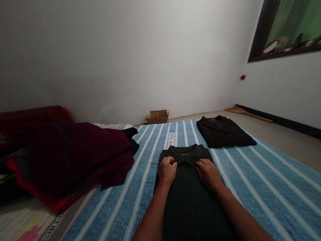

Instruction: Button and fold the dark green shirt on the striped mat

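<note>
Both forearms reach over a dark polo shirt [190,197], left hand [167,171] and right hand [208,173] fingers pinching its collar [185,155], smoothing before folding.

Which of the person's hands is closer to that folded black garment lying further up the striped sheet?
The right hand. It rests on the dark shirt's collar, just below and left of the folded black garment. The left hand sits further left on the same collar, farther away.

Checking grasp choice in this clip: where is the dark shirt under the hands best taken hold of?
Probably at the collar end of the dark shirt, one hand per collar side, from the near side. It lies flat, collar away, and the left hand and right hand already rest there.
</note>
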Motion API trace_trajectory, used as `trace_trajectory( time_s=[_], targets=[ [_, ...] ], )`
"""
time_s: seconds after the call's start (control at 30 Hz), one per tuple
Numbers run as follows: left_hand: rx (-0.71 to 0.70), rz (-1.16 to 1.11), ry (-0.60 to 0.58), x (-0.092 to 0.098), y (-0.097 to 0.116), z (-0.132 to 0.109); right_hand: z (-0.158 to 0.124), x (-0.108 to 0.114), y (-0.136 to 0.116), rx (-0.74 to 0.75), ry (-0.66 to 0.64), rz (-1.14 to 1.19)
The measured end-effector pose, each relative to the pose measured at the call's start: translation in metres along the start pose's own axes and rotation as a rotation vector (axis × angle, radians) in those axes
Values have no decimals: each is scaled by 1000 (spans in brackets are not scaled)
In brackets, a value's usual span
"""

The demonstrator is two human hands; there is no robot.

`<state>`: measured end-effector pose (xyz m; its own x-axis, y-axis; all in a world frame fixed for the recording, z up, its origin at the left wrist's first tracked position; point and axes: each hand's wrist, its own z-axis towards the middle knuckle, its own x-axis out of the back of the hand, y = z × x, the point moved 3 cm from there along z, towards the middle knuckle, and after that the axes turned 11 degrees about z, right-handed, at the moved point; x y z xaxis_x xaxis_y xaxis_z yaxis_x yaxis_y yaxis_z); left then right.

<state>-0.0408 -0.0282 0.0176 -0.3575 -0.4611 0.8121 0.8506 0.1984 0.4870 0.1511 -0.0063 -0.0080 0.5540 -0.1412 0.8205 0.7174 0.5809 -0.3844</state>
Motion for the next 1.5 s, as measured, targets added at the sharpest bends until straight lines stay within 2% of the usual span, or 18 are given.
trace_trajectory(
  time_s=[0.17,0.5,0.73,1.03,1.5],
  targets=[
    [-34,104,-61,2,-3,-12,-1,-1,0,19,-10,-27],
    [-66,172,24,-1,-1,-18,-4,-2,0,78,30,-38],
    [-129,282,-11,3,5,-21,-4,0,-3,108,29,-25],
    [-83,141,-12,-2,-3,-17,-4,-1,-1,106,17,-27],
    [-34,138,-51,-5,-2,-16,-6,4,-1,83,2,-51]
  ],
)
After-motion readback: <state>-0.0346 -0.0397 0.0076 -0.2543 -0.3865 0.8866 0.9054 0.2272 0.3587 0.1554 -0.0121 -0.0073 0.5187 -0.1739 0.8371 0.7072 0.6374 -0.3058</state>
